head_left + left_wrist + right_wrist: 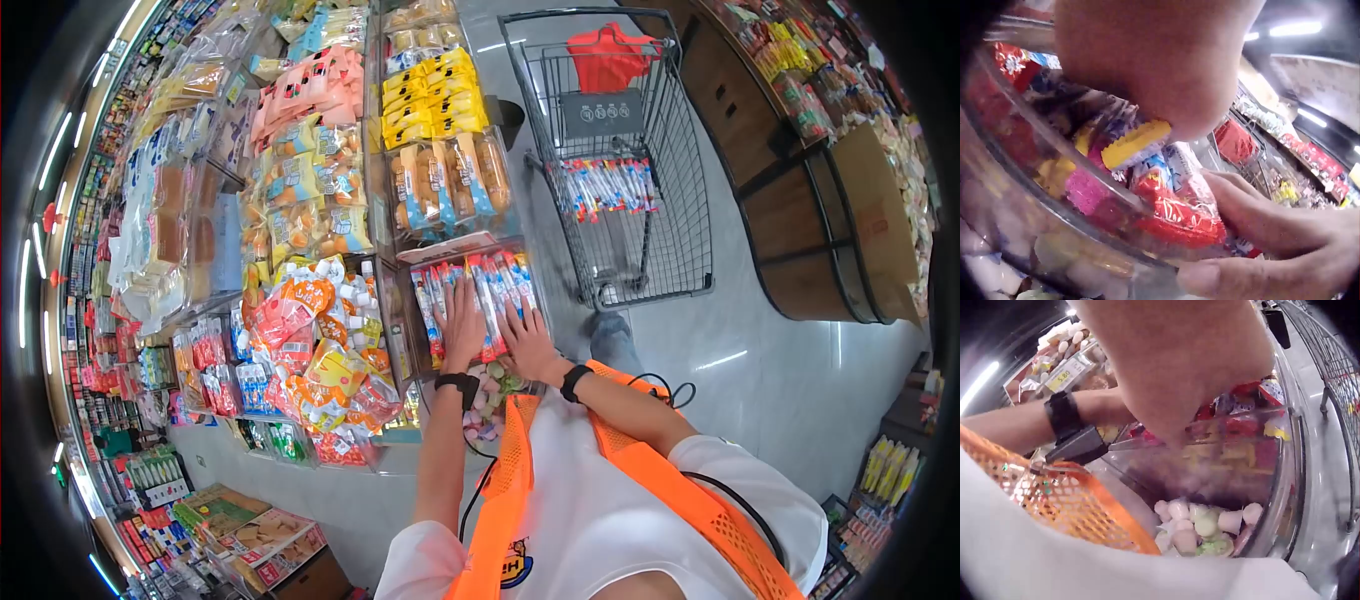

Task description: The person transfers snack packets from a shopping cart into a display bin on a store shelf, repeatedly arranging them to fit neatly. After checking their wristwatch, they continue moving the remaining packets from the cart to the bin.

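A clear-walled bin (405,300) holds slim wrapped snack sticks (487,270) in blue, white and red. On the left part of them lies my left hand (462,328), its fingers stretched toward the far side. My right hand (530,345) rests on the sticks to the right, fingers extended and a little spread. The left wrist view shows red and yellow wrapper ends (1188,219) against the bin's curved rim, with fingers (1260,215) beside them. In the right wrist view the forearm hides most of the sticks.
To the right stands a shopping cart (690,235) with a bundle of similar sticks (610,188) and a red bag (610,58). Packaged breads (450,180) lie beyond the bin, pouches (320,340) to its left. Small jelly cups (1207,525) sit below in front.
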The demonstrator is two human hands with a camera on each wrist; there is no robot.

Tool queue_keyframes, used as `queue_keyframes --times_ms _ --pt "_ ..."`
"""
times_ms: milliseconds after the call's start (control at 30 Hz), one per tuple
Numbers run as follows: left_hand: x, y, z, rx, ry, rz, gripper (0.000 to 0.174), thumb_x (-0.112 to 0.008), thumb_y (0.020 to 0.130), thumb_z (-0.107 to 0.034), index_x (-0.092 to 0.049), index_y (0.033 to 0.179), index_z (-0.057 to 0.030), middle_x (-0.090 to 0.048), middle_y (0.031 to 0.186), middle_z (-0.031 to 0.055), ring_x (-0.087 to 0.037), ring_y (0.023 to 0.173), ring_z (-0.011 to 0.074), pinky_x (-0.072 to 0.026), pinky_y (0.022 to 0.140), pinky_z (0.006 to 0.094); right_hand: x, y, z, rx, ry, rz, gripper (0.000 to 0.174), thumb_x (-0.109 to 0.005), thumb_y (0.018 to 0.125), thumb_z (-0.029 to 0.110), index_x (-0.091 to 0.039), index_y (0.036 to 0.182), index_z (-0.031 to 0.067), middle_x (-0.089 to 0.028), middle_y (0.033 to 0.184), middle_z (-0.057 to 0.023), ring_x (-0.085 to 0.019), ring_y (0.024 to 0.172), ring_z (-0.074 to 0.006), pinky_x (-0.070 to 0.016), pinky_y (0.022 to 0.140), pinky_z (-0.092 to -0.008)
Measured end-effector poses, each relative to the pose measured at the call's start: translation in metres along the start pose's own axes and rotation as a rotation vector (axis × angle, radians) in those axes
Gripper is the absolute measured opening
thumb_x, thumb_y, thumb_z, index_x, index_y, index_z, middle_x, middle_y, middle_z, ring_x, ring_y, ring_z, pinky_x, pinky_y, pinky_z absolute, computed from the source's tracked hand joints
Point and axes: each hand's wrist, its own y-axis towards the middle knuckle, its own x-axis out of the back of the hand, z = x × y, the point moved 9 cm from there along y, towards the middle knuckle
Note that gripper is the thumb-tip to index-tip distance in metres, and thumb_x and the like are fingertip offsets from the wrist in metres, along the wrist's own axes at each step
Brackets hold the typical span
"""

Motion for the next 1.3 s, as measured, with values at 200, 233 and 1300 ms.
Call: queue_keyframes --times_ms 200,233,1300 --pt "0.016 -0.055 -0.015 -0.158 -0.157 0.191 0.094 -0.077 0.073 -0.021 -0.033 0.156 -0.0148 -0.012 0.167 0.0161 -0.007 0.154 0.0403 -0.0106 0.119 0.0606 0.013 0.027 -0.008 -0.087 0.200 0.105 0.109 -0.086 0.065 0.037 -0.030 0.157 0.0158 -0.035 0.148 -0.0246 -0.028 0.140 -0.0508 -0.0284 0.110 -0.0579" --pt "0.012 -0.063 -0.013 -0.164 -0.120 0.241 0.100 -0.080 0.071 -0.022 -0.031 0.158 -0.0182 -0.009 0.168 0.0162 -0.005 0.154 0.0413 -0.0105 0.119 0.0613 0.011 0.029 -0.008 -0.105 0.204 0.155 0.110 -0.086 0.065 0.037 -0.030 0.157 0.0183 -0.037 0.147 -0.0241 -0.028 0.139 -0.0502 -0.0285 0.109 -0.0576" --pt "0.017 -0.039 0.023 0.221 0.162 -0.005 0.071 -0.051 0.099 -0.047 -0.026 0.159 -0.0214 -0.008 0.167 0.0201 -0.006 0.150 0.0511 -0.0151 0.118 0.0640 0.019 0.053 -0.048 0.114 -0.047 -0.113 0.082 -0.053 0.092 0.052 -0.031 0.154 0.0021 -0.020 0.162 -0.0261 -0.010 0.152 -0.0438 -0.0093 0.123 -0.0524"
